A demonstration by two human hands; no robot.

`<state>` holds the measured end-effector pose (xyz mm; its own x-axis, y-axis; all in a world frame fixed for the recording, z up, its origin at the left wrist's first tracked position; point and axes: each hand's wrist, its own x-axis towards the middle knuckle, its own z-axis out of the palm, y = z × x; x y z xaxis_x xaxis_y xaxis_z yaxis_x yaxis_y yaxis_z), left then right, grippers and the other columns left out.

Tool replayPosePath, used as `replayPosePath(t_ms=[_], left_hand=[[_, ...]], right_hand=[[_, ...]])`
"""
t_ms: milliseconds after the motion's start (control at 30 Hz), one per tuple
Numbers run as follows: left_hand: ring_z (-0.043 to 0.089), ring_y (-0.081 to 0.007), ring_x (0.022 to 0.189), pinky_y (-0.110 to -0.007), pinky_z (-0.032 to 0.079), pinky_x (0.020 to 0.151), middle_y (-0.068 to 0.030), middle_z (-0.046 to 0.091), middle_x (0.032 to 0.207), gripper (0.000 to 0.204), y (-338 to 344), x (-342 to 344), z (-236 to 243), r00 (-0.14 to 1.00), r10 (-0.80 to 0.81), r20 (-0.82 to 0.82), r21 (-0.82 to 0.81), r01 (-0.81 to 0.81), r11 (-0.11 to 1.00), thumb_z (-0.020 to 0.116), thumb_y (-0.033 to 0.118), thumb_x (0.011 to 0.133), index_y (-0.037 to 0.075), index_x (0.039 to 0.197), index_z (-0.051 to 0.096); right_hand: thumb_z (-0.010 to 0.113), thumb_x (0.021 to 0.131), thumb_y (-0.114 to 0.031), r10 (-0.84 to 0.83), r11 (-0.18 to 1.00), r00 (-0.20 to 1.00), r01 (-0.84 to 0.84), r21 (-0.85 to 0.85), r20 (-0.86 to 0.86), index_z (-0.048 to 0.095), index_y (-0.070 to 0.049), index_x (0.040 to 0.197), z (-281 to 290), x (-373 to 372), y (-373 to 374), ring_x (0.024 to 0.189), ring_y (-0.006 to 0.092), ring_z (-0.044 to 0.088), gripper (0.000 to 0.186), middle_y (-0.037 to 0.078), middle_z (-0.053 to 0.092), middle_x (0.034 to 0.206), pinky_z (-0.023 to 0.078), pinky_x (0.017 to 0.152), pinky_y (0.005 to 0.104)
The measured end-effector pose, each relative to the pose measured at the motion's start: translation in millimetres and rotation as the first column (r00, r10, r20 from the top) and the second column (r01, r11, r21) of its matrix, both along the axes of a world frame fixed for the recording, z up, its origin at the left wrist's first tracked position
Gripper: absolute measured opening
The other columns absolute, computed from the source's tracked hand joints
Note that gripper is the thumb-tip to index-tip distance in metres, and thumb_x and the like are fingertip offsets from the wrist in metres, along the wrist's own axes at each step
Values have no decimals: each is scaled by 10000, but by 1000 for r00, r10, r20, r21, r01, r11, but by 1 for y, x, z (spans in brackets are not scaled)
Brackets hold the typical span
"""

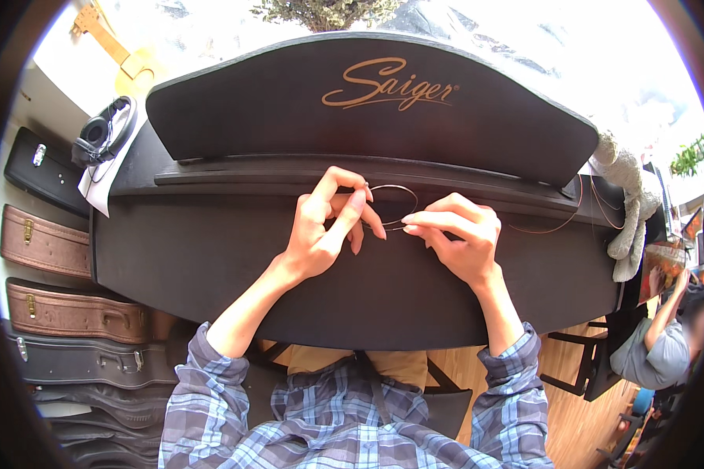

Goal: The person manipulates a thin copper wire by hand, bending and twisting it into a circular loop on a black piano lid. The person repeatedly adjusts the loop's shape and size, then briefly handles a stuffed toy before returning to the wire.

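A thin silvery string, coiled into a loop like a guitar string [415,200], is held between my two hands above a black closed lid. My left hand [328,215] pinches the loop's left side between thumb and fingers. On the loop's lower right, the fingertips of my right hand [461,234] are pressed together on the string. Part of the loop is hidden behind my left fingers. A loose copper-coloured string [551,231] curves over the lid to the right.
Behind the lid [399,313] rises a black panel [250,117] with gold lettering. Headphones [98,131] and a wooden guitar-shaped piece [125,62] are at the far left. Instrument cases [70,313] line the left side. A grey plush toy [633,195] hangs at right, near another person [657,352].
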<state>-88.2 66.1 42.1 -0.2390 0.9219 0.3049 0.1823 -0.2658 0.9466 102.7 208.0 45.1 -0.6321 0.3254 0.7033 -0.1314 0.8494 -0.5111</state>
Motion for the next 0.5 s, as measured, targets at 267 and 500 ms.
replayPosePath(t_ms=[267,500], left_hand=[[657,-149,548,-256,496,515,-161,747,772,99,1,0,-6,1000,-3,-5,17,3,1000,454,96,1118,8,1109,499],[671,-142,571,-248,527,525,-178,751,832,83,-4,6,-7,999,11,-42,35,-10,999,456,75,1117,12,1107,509]], right_hand=[[906,734,-125,-12,997,998,7,77,69,841,-198,943,2,2,0,642,137,695,230,-17,722,796,565,570,278],[914,743,-149,57,995,996,-62,74,68,830,-183,959,1,6,-4,632,120,682,234,-20,703,822,557,547,270]])
